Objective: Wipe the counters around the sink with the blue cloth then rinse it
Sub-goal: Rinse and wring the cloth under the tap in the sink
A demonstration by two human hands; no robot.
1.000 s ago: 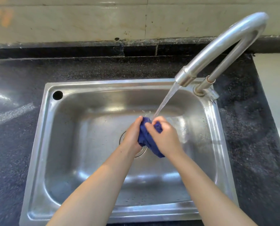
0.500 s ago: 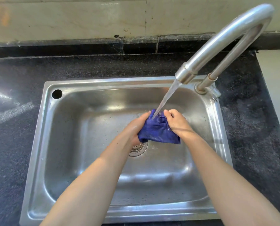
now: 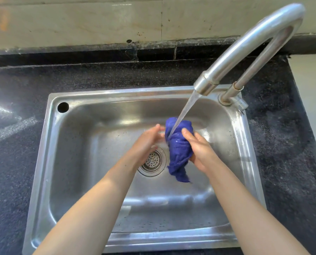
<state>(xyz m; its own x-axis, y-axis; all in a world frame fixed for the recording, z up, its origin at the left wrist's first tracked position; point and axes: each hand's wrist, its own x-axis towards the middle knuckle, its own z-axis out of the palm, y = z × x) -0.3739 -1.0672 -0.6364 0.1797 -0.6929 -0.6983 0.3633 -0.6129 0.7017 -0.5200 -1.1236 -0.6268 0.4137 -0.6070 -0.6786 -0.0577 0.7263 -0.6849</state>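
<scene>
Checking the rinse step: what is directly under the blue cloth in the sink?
The blue cloth, gripped by the right hand, hangs under the running water above bare sink floor. The drain strainer sits just left of it, partly hidden by the left hand.

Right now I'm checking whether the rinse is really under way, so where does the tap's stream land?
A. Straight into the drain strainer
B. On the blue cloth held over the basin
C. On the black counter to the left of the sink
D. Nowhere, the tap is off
B: the stream from the faucet falls onto the top of the blue cloth, which the right hand grips above the sink.
</scene>
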